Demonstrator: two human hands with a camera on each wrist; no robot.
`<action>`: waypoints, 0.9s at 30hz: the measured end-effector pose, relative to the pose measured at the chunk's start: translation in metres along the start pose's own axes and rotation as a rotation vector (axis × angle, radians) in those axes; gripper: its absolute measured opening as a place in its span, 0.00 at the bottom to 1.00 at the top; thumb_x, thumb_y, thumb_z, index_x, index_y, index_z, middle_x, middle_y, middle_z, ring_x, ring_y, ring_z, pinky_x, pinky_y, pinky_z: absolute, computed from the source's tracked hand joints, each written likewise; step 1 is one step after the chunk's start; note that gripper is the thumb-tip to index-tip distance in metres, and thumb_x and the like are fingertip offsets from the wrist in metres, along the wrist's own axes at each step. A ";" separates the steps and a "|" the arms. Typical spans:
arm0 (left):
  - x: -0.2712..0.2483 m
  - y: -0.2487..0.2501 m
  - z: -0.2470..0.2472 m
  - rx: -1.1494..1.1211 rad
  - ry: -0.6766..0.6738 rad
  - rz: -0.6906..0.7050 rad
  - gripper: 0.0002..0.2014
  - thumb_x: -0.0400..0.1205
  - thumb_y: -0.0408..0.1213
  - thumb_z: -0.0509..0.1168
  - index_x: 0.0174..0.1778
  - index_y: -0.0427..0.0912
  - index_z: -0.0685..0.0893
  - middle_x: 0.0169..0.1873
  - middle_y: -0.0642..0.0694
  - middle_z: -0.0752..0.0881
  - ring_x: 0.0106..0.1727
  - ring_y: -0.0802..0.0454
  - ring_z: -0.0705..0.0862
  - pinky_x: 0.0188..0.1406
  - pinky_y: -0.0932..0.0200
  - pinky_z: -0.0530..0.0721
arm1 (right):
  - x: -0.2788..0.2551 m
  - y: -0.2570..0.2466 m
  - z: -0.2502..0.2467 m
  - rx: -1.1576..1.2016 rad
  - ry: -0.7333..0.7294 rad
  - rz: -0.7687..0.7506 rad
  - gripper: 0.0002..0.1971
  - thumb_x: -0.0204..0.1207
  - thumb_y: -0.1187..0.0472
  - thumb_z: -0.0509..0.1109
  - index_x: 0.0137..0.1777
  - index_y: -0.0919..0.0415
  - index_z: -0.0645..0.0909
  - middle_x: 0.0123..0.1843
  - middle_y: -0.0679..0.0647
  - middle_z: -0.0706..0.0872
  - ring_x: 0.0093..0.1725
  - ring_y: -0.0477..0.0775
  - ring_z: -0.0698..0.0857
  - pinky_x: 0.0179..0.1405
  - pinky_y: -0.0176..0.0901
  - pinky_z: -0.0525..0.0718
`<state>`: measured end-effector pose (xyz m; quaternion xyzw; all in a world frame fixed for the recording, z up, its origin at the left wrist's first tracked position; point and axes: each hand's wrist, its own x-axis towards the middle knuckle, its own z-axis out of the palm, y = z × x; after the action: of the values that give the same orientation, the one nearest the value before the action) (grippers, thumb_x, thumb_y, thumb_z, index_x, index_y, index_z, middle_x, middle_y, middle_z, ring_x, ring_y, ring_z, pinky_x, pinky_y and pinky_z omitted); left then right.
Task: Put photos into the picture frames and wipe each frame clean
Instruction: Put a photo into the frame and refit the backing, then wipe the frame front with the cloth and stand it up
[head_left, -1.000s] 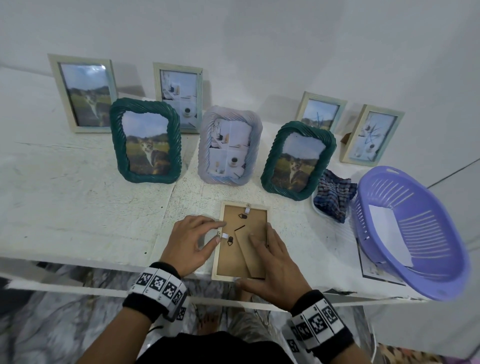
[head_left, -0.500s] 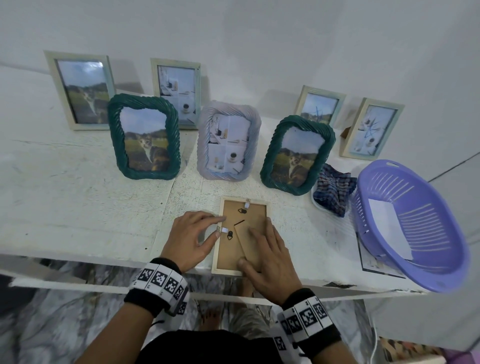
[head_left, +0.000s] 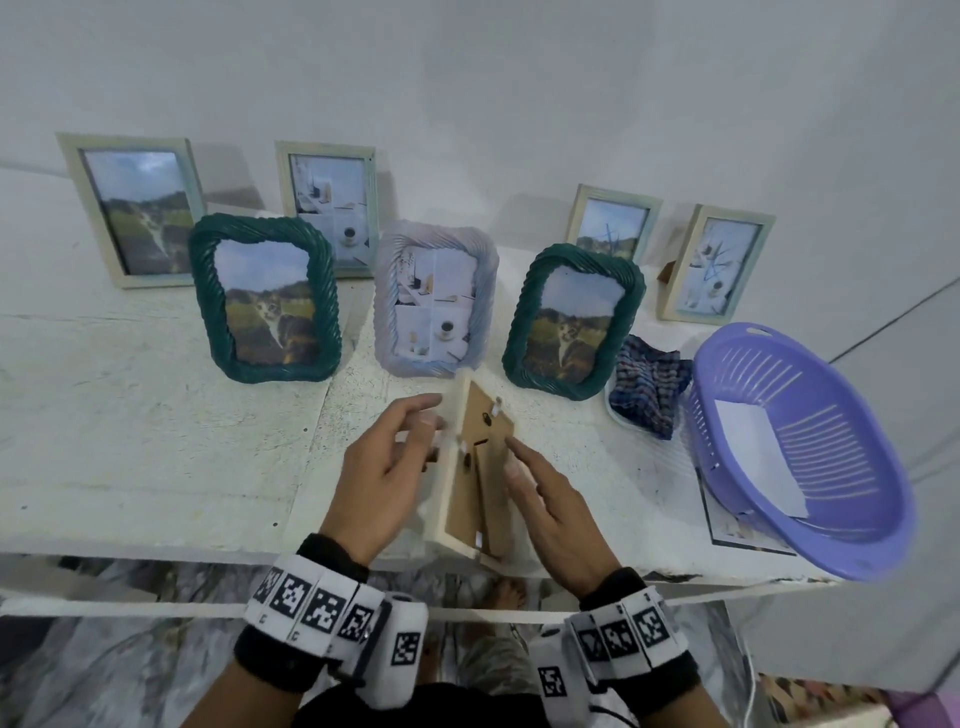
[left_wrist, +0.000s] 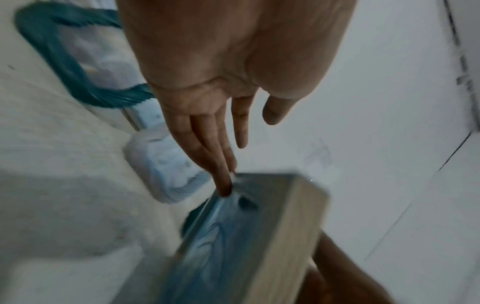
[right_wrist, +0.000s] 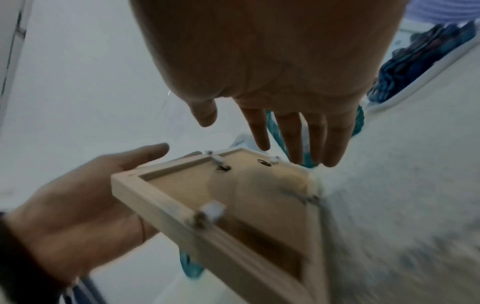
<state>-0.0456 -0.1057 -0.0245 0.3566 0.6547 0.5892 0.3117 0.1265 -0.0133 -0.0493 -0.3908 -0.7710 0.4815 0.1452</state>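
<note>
Wooden frame (head_left: 480, 467): glass side turned away in the head view, smeared by motion in the left wrist view, so its photo is unreadable. Left hand (head_left: 387, 465): fingers (head_left: 423, 418) blurred; grip perhaps only a touch. Sheet under purple basket (head_left: 810, 447): mostly covered. Desk (head_left: 130, 441): left end cut off.

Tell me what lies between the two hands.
The wooden frame, tipped up on one long edge with its back showing, stands between the left hand and the right hand; the head view shows it.
</note>
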 end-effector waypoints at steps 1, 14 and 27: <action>0.000 0.010 0.005 -0.066 -0.079 0.004 0.16 0.86 0.46 0.54 0.66 0.48 0.80 0.51 0.52 0.90 0.49 0.54 0.90 0.49 0.62 0.85 | -0.002 -0.003 -0.006 0.083 0.030 0.006 0.26 0.81 0.37 0.54 0.77 0.43 0.69 0.73 0.36 0.75 0.72 0.37 0.73 0.73 0.45 0.72; 0.019 -0.040 0.054 0.074 -0.297 -0.225 0.23 0.84 0.50 0.61 0.76 0.56 0.69 0.67 0.47 0.80 0.64 0.56 0.80 0.64 0.62 0.78 | -0.014 0.025 -0.050 0.739 0.306 0.266 0.15 0.82 0.68 0.63 0.68 0.60 0.76 0.52 0.65 0.90 0.50 0.65 0.89 0.49 0.59 0.88; 0.026 -0.047 0.038 -0.105 -0.110 -0.084 0.19 0.88 0.40 0.55 0.72 0.65 0.71 0.36 0.37 0.80 0.42 0.46 0.81 0.55 0.55 0.79 | 0.070 0.040 -0.093 -0.560 0.471 0.093 0.14 0.79 0.62 0.64 0.63 0.63 0.79 0.61 0.62 0.82 0.58 0.64 0.79 0.57 0.50 0.75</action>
<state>-0.0326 -0.0658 -0.0750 0.3438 0.6191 0.5889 0.3896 0.1552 0.1067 -0.0479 -0.5501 -0.7998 0.1546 0.1841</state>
